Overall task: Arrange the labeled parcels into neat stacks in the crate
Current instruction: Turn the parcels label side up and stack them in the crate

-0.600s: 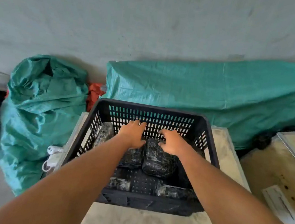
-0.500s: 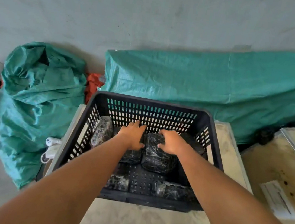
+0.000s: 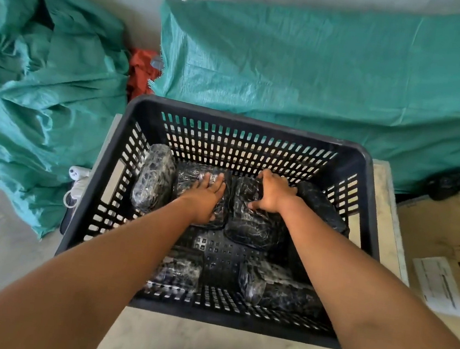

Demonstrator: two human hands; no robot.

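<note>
A black slotted crate (image 3: pixel 257 125) stands on a pale wooden table (image 3: pixel 388 209). Inside lie several dark parcels wrapped in clear film. My left hand (image 3: pixel 206 197) lies flat, fingers spread, on a middle parcel (image 3: pixel 194 179) by the back wall. My right hand (image 3: pixel 272 193) curls over the top of the neighbouring parcel (image 3: pixel 251 228), thumb on its near side. Another parcel (image 3: pixel 154 177) leans against the left wall and one (image 3: pixel 319 207) lies at the right under my forearm. Two more parcels (image 3: pixel 180 269) (image 3: pixel 275 291) rest along the near wall.
Green tarpaulin covers a long bulk (image 3: pixel 321 70) behind the crate, and a crumpled green sack (image 3: pixel 39 72) sits at the left. A white plug and cable (image 3: pixel 76 177) hang beside the table's left edge. A second wooden surface with a paper sheet (image 3: pixel 440 284) lies at the right.
The view has tilted down and closer to the crate. My left hand has flattened onto its parcel and my right hand has curled over the parcel next to it.
</note>
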